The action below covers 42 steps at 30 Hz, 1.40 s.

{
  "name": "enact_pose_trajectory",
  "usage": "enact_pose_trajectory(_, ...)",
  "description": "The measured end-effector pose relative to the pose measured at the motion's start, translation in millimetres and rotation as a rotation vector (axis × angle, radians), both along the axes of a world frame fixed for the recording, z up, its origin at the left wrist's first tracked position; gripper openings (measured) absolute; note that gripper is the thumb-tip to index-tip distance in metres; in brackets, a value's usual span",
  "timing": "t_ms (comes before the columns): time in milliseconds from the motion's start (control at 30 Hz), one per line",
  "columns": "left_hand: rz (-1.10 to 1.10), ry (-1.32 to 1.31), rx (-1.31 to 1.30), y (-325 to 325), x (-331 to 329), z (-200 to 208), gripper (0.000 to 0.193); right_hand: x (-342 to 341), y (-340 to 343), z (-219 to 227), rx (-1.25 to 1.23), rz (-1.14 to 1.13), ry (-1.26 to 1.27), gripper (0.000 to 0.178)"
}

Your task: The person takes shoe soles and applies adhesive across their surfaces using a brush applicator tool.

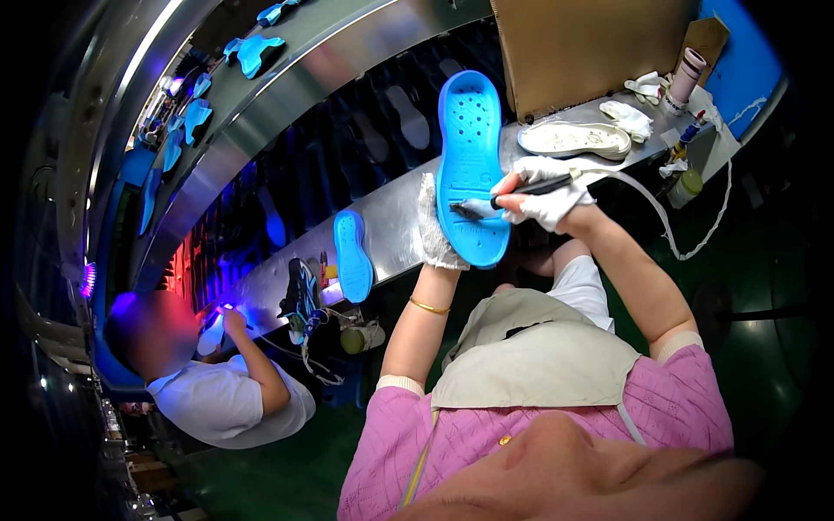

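The gloved left hand (439,227) is gripping a blue sole (469,165); the right hand (549,198) is clasping a brush (540,186), its bristles touching the sole between the hands. Left of both, another sole (352,256) is lying on a bench (395,217).

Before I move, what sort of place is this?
Likely a shoe factory's production line: the left hand holds a blue sole, the right hand holds a brush to it, a white shoe rests on the metal bench, and blue pieces lie on an apparent conveyor.
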<state>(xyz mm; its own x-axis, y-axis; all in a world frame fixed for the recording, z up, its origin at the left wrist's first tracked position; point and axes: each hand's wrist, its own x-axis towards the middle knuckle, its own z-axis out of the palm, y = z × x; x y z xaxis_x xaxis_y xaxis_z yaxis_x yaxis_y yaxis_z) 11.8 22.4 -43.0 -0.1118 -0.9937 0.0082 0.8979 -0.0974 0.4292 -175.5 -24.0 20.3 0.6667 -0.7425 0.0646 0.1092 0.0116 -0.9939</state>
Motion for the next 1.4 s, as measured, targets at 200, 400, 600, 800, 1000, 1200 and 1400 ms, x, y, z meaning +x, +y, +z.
enact_pose_trajectory(200, -0.273, 0.107, -0.049, 23, -20, 25, 0.083, -20, -76, 12, -0.226, -0.231, -0.055, 0.009)
enact_pose_trajectory(400, -0.260, 0.077, 0.006, 24, -19, 30, 0.075, -14, -66, -9, -0.739, -0.438, -0.138, 0.014)
enact_pose_trajectory(600, -0.030, -0.029, 0.092, 12, 3, 10, 0.061, -16, -14, 3, -0.496, -0.044, -0.006, 0.020)
enact_pose_trajectory(800, -0.015, -0.093, 0.126, 18, -3, 26, 0.061, -15, -34, 18, -1.052, -0.090, -0.013, 0.024)
enact_pose_trajectory(1000, 0.067, -0.130, 0.033, 22, 10, 19, 0.061, -24, -7, 33, -0.959, 0.229, 0.166, 0.033)
enact_pose_trajectory(1200, 0.052, -0.014, -0.012, 14, 7, 22, 0.061, 0, 11, 14, -0.995, 0.030, 0.048, 0.022)
enact_pose_trajectory(1400, 0.035, 0.387, 0.036, 14, 19, 5, 0.057, -9, 10, 19, 0.007, 0.043, -0.174, 0.015)
